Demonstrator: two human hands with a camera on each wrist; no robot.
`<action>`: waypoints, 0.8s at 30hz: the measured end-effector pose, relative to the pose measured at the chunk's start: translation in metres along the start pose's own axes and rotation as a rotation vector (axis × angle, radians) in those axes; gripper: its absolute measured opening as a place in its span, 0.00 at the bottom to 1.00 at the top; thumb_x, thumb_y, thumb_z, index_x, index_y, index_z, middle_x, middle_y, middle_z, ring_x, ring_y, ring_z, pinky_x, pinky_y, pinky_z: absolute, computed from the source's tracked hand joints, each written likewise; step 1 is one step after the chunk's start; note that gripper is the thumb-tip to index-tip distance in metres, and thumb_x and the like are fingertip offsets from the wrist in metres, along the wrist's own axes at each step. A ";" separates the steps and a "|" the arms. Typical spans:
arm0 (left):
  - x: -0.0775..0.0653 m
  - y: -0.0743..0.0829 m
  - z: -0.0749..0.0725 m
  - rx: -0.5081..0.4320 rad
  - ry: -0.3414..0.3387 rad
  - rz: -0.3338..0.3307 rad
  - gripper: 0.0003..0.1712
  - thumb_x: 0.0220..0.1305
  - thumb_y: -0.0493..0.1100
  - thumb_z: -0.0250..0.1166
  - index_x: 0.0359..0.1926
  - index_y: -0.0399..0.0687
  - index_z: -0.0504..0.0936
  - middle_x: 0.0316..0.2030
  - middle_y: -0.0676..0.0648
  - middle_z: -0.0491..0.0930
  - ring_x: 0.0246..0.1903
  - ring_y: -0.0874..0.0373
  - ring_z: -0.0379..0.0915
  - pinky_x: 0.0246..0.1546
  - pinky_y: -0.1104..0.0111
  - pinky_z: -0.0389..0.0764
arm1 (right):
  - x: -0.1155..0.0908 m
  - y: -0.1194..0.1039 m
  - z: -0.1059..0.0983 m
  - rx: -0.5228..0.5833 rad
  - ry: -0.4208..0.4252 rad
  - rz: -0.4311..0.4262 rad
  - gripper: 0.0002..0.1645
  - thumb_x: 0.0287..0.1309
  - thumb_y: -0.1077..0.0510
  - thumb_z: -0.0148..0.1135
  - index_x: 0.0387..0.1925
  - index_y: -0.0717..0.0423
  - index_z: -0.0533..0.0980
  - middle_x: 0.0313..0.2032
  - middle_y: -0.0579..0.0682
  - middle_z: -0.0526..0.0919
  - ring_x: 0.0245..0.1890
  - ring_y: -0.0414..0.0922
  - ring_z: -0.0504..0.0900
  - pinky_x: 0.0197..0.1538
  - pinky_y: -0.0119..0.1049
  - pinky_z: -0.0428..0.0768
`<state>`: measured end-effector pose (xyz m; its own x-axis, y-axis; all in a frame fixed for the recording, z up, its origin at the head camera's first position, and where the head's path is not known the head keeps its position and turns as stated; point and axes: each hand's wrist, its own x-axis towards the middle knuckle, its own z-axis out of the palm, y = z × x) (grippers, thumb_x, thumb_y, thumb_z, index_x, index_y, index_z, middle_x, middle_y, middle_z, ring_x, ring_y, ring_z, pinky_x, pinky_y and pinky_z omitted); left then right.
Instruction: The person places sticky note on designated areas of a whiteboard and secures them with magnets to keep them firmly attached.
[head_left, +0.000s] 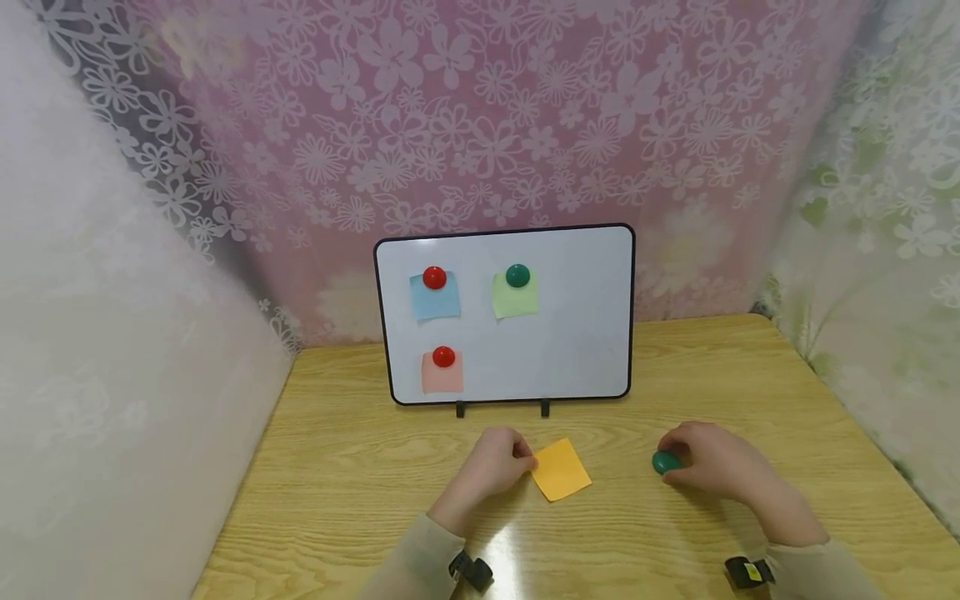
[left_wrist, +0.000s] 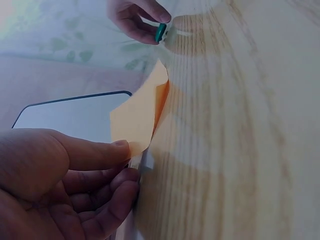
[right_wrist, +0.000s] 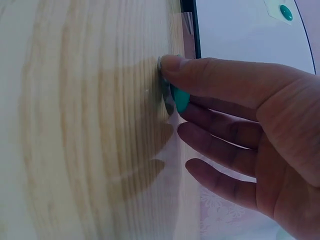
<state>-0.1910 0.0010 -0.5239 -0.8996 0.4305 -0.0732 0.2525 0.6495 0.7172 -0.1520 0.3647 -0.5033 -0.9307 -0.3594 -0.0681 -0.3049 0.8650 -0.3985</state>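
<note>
My left hand (head_left: pixel 497 460) pinches the near-left corner of an orange sticky note (head_left: pixel 561 471) between thumb and fingers. In the left wrist view the note (left_wrist: pixel 142 112) rises up from the table, its far edge curled. To the right, my right hand (head_left: pixel 712 460) holds a round green magnet (head_left: pixel 665 462) between thumb and forefinger. The right wrist view shows that magnet (right_wrist: pixel 180 96) close over the wood, the other fingers spread loosely below it. Behind both hands stands a whiteboard (head_left: pixel 570 333) with a black frame.
On the board, red magnets hold a blue note (head_left: pixel 435 304) and a pink note (head_left: pixel 442 379); a green magnet (head_left: pixel 517 276) holds a light green note (head_left: pixel 516 303). Two small black feet (head_left: pixel 545 408) support it on the wooden table (head_left: pixel 337 467). Flowered curtains (head_left: pixel 480 108) enclose the table.
</note>
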 end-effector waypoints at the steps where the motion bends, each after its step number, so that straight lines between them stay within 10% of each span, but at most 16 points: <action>1: 0.000 0.000 0.000 -0.007 0.000 -0.001 0.09 0.67 0.39 0.76 0.29 0.47 0.88 0.27 0.58 0.80 0.28 0.64 0.72 0.32 0.69 0.77 | 0.000 0.000 0.000 0.005 0.002 -0.005 0.22 0.52 0.49 0.86 0.45 0.52 0.88 0.42 0.41 0.87 0.42 0.45 0.85 0.47 0.49 0.85; 24: 0.004 -0.008 -0.003 -0.098 0.025 -0.021 0.06 0.71 0.43 0.73 0.35 0.49 0.90 0.30 0.57 0.81 0.31 0.62 0.75 0.35 0.66 0.79 | -0.002 -0.016 -0.006 0.065 0.069 0.009 0.22 0.56 0.48 0.84 0.50 0.51 0.87 0.45 0.42 0.87 0.44 0.47 0.85 0.47 0.49 0.85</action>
<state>-0.1983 -0.0044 -0.5279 -0.9131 0.4011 -0.0728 0.1983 0.5931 0.7804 -0.1462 0.3540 -0.4918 -0.9457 -0.3248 -0.0100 -0.2846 0.8427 -0.4570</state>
